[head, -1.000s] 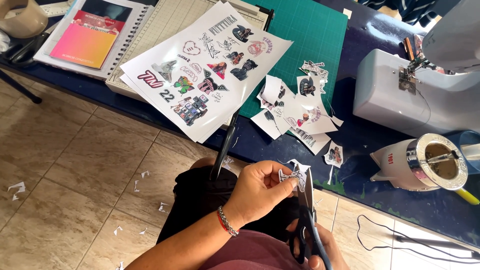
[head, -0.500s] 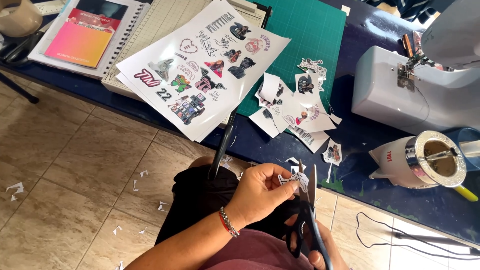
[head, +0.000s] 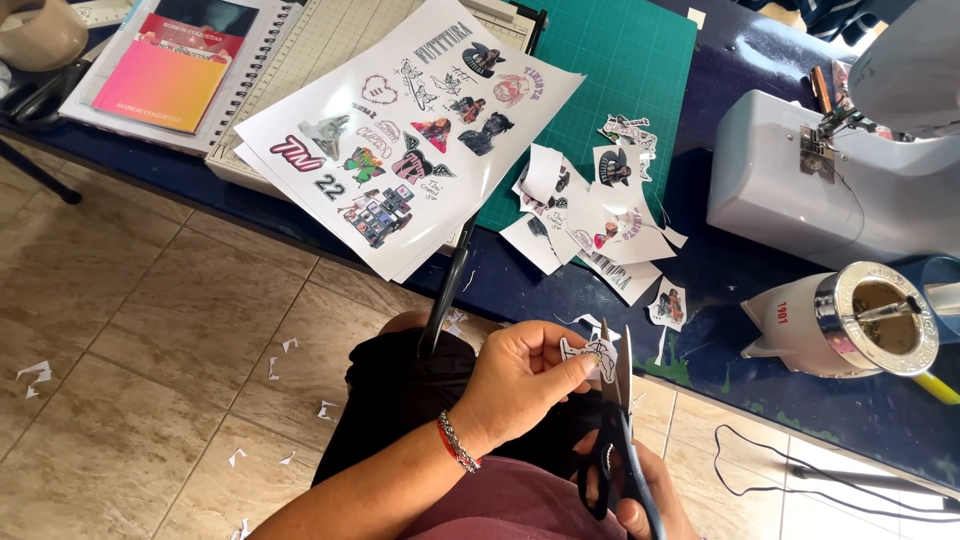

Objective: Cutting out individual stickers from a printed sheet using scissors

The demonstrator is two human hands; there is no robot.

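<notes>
Tiled floor below, scissors [head: 618, 420] pointing up, away, at cutout [head: 590, 353]

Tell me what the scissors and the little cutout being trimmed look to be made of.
Scissors: shiny metal blades, it seems, with dark, probably plastic handles. Cutout: thin white printed paper, maybe sticker stock, pinched in the left hand.

Bright, even daylight (sharp, faint glare)

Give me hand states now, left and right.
Left hand: closed, pinching a small paper cutout.
Right hand: closed on the scissors, blades at the cutout.
</notes>
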